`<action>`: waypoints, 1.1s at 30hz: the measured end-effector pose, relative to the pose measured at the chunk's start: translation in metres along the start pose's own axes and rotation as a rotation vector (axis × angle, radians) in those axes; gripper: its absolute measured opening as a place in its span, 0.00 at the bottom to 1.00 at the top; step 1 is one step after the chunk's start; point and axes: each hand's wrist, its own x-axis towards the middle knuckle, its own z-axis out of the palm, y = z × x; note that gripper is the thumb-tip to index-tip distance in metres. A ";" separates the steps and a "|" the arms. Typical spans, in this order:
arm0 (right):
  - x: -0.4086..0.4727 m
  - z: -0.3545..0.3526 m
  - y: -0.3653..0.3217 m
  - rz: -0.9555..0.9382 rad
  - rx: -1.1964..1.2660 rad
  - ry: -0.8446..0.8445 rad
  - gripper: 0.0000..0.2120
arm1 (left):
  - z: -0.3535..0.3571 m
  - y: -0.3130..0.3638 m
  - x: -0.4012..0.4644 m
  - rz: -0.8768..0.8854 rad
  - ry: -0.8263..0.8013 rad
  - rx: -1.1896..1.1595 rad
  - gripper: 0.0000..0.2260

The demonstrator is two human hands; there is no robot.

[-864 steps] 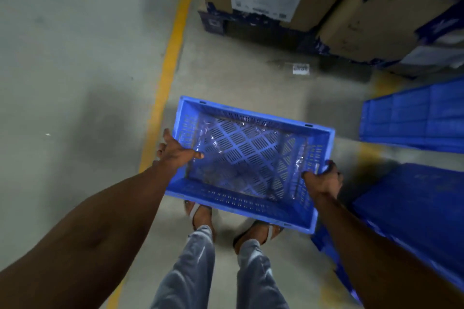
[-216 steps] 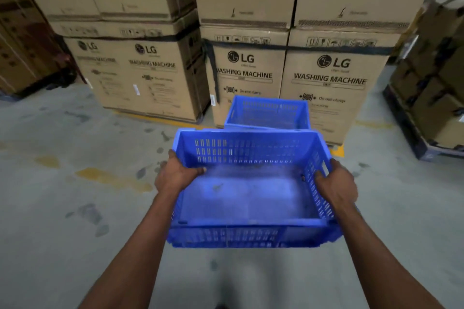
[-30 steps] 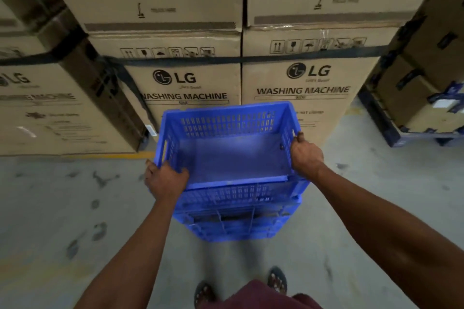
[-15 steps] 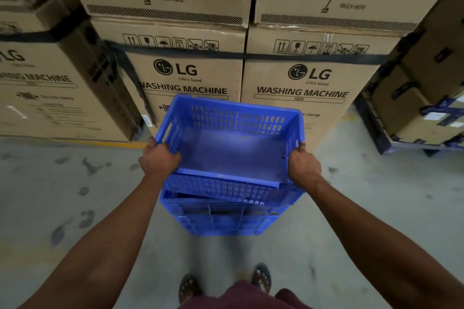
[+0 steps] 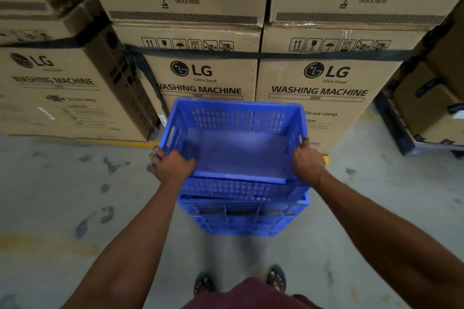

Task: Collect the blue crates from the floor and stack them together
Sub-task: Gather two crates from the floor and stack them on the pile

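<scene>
While both hands grip its side rims, the top crate [image 5: 236, 150] settles onto the stack at frame centre.
Since half a second ago it sits lower and squarer on the lower crate [image 5: 241, 218]. Left hand [image 5: 173, 165] and right hand [image 5: 307, 164] curl over the rims; open floor [image 5: 62, 195] lies either side, cartons [image 5: 319, 78] close behind.

Stacked LG washing-machine cartons [image 5: 319, 83], black strap [image 5: 251, 54], stained concrete floor [image 5: 62, 195], perhaps sandals [image 5: 276, 280]
</scene>
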 end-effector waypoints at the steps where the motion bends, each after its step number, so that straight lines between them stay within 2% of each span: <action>1: -0.005 0.003 -0.006 0.000 0.000 0.012 0.24 | 0.000 -0.001 0.006 0.003 0.005 0.027 0.34; 5: 0.011 0.005 0.003 0.033 0.054 0.028 0.23 | -0.001 0.005 -0.003 0.006 -0.033 0.084 0.35; 9: 0.023 0.000 0.031 0.001 0.031 0.055 0.19 | 0.011 0.005 -0.050 -0.015 -0.100 0.113 0.29; 14: 0.011 0.008 0.049 -0.018 -0.013 0.053 0.17 | 0.038 -0.002 -0.073 0.001 -0.012 0.106 0.31; 16: 0.011 0.007 0.045 0.014 0.000 0.053 0.18 | 0.035 0.007 -0.058 0.039 -0.006 0.091 0.34; 20: 0.008 0.002 0.030 0.074 0.022 0.025 0.20 | 0.025 0.019 -0.014 0.155 0.046 0.065 0.29; 24: -0.002 0.013 0.023 0.071 0.055 0.027 0.19 | 0.024 0.009 0.007 0.200 0.037 0.079 0.29; 28: 0.006 0.019 0.036 0.097 0.142 0.071 0.20 | 0.045 0.009 -0.024 0.255 0.062 0.150 0.30; 31: 0.007 0.022 0.041 0.101 0.140 0.047 0.21 | 0.054 0.005 -0.039 0.296 0.105 0.147 0.35; 33: -0.001 0.033 0.037 0.111 0.104 0.061 0.17 | 0.054 0.001 -0.033 0.306 0.124 0.149 0.37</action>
